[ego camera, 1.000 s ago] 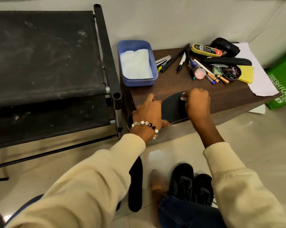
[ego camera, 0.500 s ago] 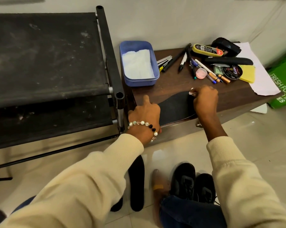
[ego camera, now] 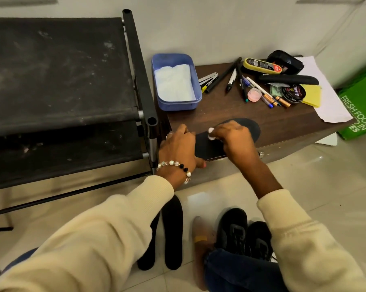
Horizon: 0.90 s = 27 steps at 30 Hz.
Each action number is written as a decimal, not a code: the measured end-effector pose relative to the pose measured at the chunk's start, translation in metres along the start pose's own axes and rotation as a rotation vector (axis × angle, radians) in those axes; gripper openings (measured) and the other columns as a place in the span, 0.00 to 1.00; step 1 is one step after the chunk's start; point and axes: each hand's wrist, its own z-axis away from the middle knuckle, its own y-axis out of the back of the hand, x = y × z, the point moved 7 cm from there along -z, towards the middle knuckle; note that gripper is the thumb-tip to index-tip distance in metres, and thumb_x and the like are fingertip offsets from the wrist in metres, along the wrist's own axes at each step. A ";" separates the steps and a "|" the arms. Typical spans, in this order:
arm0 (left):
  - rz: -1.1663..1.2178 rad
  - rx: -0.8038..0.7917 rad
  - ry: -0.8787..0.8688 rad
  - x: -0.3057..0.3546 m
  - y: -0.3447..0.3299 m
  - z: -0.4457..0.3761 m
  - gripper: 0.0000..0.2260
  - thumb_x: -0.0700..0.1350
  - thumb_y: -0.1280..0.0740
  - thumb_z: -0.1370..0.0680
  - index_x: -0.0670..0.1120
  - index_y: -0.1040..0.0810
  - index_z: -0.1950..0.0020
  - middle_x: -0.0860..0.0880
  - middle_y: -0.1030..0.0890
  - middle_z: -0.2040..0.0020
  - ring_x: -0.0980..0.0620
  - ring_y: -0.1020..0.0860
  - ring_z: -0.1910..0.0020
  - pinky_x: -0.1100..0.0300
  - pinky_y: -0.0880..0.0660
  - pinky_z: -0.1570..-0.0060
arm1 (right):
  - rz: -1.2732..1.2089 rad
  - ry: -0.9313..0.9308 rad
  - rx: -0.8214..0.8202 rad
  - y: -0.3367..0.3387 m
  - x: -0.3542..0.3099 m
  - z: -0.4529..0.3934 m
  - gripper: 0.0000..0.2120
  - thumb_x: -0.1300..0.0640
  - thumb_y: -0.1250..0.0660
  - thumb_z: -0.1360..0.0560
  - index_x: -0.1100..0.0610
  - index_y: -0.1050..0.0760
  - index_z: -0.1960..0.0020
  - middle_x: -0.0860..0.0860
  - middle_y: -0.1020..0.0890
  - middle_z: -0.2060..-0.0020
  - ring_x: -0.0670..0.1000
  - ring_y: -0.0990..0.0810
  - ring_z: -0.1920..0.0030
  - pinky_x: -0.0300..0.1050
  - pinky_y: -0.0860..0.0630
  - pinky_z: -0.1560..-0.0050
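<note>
Insole (ego camera: 250, 129) gripped by left hand (ego camera: 178, 147), right hand (ego camera: 234, 142) pinching white wad (ego camera: 211, 133); pens (ego camera: 230, 79) lie beyond.

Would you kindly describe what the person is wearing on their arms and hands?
The left sleeve and right sleeve are long, cream knit with ribbed cuffs. The left hand wears a ring on one finger, and a bracelet of white, clear and black beads circles its wrist. No jewellery shows on the right hand.

The insole (ego camera: 250, 128) under the right grip (ego camera: 232, 142) was plain black, the wad (ego camera: 211, 130) in it white, the worktop (ego camera: 230, 110) beneath dark brown woodgrain, the tub (ego camera: 178, 105) beyond blue.
</note>
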 end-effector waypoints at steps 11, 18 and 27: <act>-0.013 0.057 0.004 -0.005 0.001 0.002 0.30 0.62 0.25 0.35 0.54 0.24 0.35 0.52 0.29 0.41 0.44 0.35 0.38 0.50 0.34 0.40 | -0.240 -0.383 0.200 -0.011 0.005 0.018 0.11 0.67 0.41 0.25 0.62 0.21 0.48 0.57 0.23 0.51 0.44 0.29 0.53 0.19 0.37 0.57; -0.041 0.113 -0.008 -0.005 0.001 0.005 0.25 0.61 0.27 0.31 0.54 0.24 0.37 0.53 0.29 0.40 0.45 0.35 0.38 0.52 0.36 0.42 | -0.114 0.076 0.158 -0.008 -0.035 0.028 0.11 0.65 0.26 0.36 0.60 0.17 0.53 0.55 0.17 0.58 0.56 0.20 0.57 0.41 0.25 0.58; -0.053 0.112 -0.006 -0.005 -0.001 0.005 0.33 0.66 0.28 0.35 0.54 0.25 0.34 0.53 0.29 0.40 0.46 0.36 0.38 0.51 0.37 0.41 | 0.046 -0.516 0.081 0.004 0.015 0.038 0.13 0.65 0.41 0.21 0.61 0.26 0.39 0.58 0.24 0.44 0.54 0.26 0.44 0.42 0.29 0.46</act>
